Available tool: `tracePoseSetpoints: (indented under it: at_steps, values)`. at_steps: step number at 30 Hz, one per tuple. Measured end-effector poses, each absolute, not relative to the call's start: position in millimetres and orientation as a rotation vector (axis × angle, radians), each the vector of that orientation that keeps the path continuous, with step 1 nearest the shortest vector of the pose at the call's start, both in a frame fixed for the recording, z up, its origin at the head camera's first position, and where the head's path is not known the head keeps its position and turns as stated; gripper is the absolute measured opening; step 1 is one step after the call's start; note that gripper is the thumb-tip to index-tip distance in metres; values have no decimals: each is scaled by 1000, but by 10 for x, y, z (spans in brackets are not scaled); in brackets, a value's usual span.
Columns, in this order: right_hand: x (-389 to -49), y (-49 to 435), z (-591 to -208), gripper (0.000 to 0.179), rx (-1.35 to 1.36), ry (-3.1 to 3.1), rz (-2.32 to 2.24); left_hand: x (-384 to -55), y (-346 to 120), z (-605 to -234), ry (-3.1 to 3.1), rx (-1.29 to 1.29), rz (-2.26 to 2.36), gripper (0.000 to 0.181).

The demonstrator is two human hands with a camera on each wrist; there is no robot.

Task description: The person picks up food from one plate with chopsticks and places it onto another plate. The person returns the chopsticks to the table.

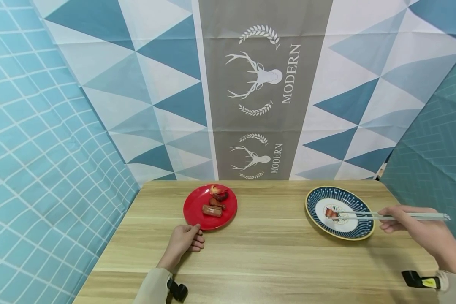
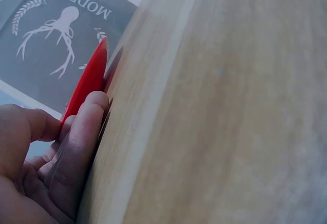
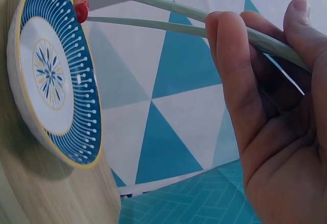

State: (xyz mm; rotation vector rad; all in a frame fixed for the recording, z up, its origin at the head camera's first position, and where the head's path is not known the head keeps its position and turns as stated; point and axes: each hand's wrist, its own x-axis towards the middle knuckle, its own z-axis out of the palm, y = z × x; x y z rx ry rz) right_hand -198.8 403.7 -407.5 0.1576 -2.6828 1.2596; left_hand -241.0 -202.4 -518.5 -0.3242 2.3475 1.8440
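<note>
At the left, my left hand [image 1: 184, 242] pinches the near rim of a red plate [image 1: 193, 207] between thumb and fingers; in the left wrist view the plate [image 2: 89, 78] is edge-on, close over the tabletop. On it lie a brown block-shaped piece [image 1: 212, 211], a small drumstick-like piece [image 1: 215, 203], a dark curved piece [image 1: 222, 196] and an orange piece [image 1: 214, 190]. My right hand [image 1: 414, 223] holds pale green chopsticks [image 3: 148, 24]. Their tips grip a small red-brown food piece [image 3: 80, 2] above a blue-and-white patterned plate [image 3: 59, 117].
Both plates are toward the back of a light wooden table [image 1: 266, 253]. A patterned cloth [image 1: 266, 88] with deer heads hangs behind it. Blue tile-print cloth [image 1: 34, 139] covers the left side, and teal cloth [image 1: 437, 143] the right. Each wrist wears a black strapped camera [image 1: 178, 291].
</note>
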Motion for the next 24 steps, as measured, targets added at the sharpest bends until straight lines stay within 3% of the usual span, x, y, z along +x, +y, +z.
tracePoseSetpoints:
  at_steps: [11, 24]
  values:
    - [-2014, 3973, -4030, 48, 162, -2723, 1194, -2410, -2022, -5188, 2347, -340, 1841, 35]
    - [-2035, 3946, -3992, 33, 316, -2615, 1257, -2413, -2023, -5185, 2345, -340, 1841, 34]
